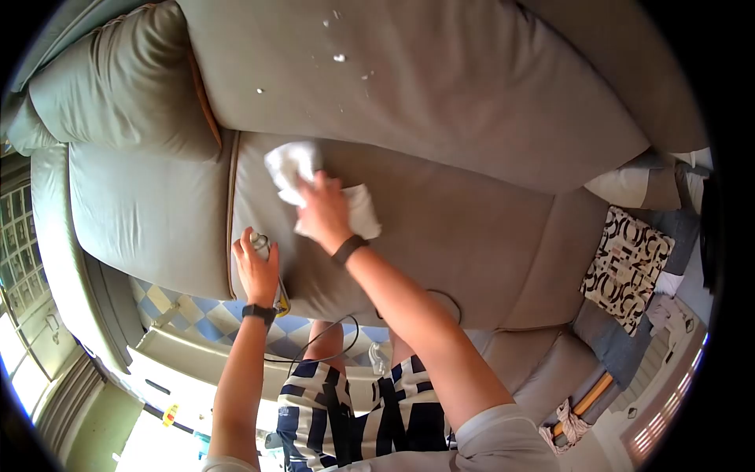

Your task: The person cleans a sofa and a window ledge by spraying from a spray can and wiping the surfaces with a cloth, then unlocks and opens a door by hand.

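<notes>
the left hand (257, 271) is curled around a slim upright spray can with a pale top and a yellow lower part (260, 245), its fingers wrapped about the body and hiding most of it; the can is at the front edge of the sofa seat. the right hand (324, 211) is blurred, its fingers bent over a crumpled white cloth (291, 165) that lies on the taupe seat cushion (448, 236), near the seam; how tightly it grips i cannot tell. a second white patch (362, 214) shows beside that hand's wrist side, and whether it is part of the same cloth is unclear.

above, small white blobs (339, 58) dot the smooth taupe backrest (464, 94). a plump grey cushion (130, 86) leans at the left, and a black-and-cream patterned pillow (627, 267) lies well apart at the right. a thin black cable (348, 318) loops by the person's knees, over blue-and-pale checked floor tiles (187, 315).

the left forearm points nearly straight forward, a dark watch at its wrist; the right one reaches diagonally across the seat, a dark band at its wrist.
</notes>
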Available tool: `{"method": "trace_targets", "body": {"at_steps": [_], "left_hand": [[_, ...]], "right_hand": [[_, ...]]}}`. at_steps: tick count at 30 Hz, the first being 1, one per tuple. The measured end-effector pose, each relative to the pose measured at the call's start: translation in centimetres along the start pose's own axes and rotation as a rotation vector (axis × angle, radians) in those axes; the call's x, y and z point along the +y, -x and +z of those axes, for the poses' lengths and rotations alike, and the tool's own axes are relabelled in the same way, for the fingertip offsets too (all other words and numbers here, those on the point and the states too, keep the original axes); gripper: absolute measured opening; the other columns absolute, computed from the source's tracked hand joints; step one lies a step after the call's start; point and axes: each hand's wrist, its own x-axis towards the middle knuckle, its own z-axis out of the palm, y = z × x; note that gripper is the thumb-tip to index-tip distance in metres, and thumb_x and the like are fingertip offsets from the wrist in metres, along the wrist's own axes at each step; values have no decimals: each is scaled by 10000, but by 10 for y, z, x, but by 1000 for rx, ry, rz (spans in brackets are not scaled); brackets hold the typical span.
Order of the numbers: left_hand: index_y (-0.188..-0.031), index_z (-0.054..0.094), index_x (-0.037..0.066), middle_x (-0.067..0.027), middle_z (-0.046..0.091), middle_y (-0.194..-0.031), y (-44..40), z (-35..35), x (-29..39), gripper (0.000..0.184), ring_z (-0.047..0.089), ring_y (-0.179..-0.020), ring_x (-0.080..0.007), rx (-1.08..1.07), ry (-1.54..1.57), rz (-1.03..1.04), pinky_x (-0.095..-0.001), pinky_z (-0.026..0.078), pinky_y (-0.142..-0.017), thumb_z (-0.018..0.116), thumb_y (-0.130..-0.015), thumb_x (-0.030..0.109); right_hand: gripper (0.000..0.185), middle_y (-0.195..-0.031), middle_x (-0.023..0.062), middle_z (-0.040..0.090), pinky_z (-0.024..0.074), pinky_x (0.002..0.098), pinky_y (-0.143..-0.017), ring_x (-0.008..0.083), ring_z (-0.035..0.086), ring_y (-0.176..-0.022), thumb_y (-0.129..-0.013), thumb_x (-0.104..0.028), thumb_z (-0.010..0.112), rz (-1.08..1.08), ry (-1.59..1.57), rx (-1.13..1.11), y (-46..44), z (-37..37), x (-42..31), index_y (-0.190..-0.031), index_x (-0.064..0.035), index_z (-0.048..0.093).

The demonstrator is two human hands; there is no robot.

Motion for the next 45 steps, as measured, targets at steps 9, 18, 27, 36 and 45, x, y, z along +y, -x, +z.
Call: {"method": "trace_targets", "body": {"at_steps": [9, 18, 27, 36, 45], "left_hand": [[-1528, 375, 89, -256, 506, -1295, -5, 31, -13, 842, 533, -1178, -427, -83, -132, -45, -517, 517, -933, 770, -796, 216], [-1521, 411, 102, -263, 503, -1362, -5, 47, -7, 782, 552, -1157, -397, -90, -243, -86, -498, 511, -921, 727, -815, 214], [-1515, 456, 115, -254, 527, -1359, -5, 43, -10, 746, 552, -1220, -424, -61, -186, -109, -514, 499, -1000, 714, -822, 217], [-1527, 399, 75, -230, 504, -1259, -1, 31, -14, 720, 542, -1154, -415, -28, -292, -59, -506, 519, -927, 652, -857, 145], [-1602, 287, 128, -251, 505, -1259, -5, 25, -21, 864, 544, -1160, -424, -41, -357, -89, -539, 530, -921, 679, -838, 226]], "right_hand": [[560, -1437, 199, 479, 447, 540, -946, 464, 480, -1150, -751, -77, 723, -220, 228, 972, -127, -244, -28, -1279, -263, 713], [236, -1331, 52, 577, 464, 528, -910, 350, 532, -1134, -931, -345, 669, -662, 489, 451, -144, -65, -52, -1073, -191, 778], [456, -1181, 283, 643, 460, 570, -944, 419, 584, -1090, -953, -237, 576, -493, 388, 564, -212, -163, -128, -1342, 1, 589], [430, -1318, 112, 613, 472, 464, -944, 318, 555, -1137, -932, -342, 681, -301, 273, 417, -60, -216, 94, -1294, -112, 663], [499, -1325, 183, 575, 493, 481, -994, 414, 557, -1124, -793, -59, 744, 863, 311, 1156, 47, -301, 338, -1283, -94, 651]]}}
